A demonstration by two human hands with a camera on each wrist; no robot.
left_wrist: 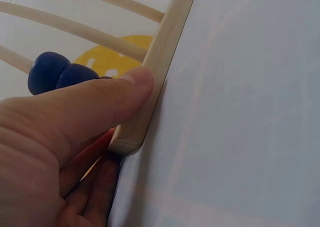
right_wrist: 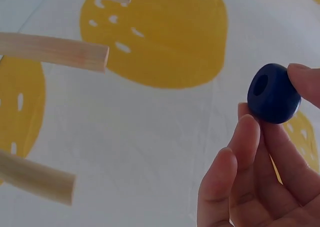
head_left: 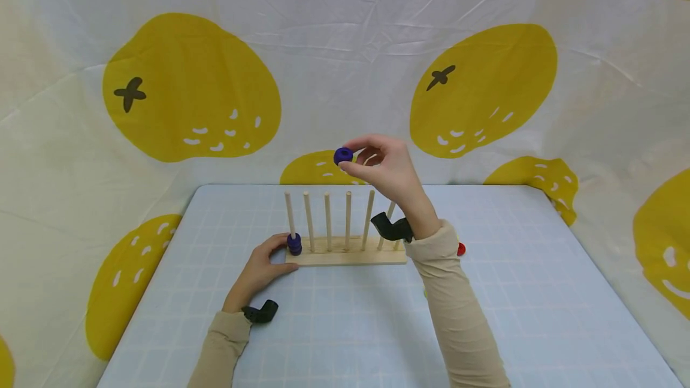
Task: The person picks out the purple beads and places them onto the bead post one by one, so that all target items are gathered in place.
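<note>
A wooden base [head_left: 345,258] with several upright pegs stands on the table. Blue beads [head_left: 294,244] are stacked low on its leftmost peg; the left wrist view shows these beads [left_wrist: 46,73] too. My left hand [head_left: 263,268] grips the left end of the base, thumb [left_wrist: 137,82] on the front edge and fingers behind. Raised above the pegs, my right hand [head_left: 389,166] pinches a blue bead [head_left: 343,155] between thumb and fingers. In the right wrist view the hole of this bead [right_wrist: 274,93] shows, and the peg ends stand apart from it.
A red piece [head_left: 461,249] lies right of the base, partly behind the right sleeve. A bit of something green [head_left: 425,294] shows at the sleeve's edge. Behind the table [head_left: 517,316] hangs a cloth with yellow fruit shapes.
</note>
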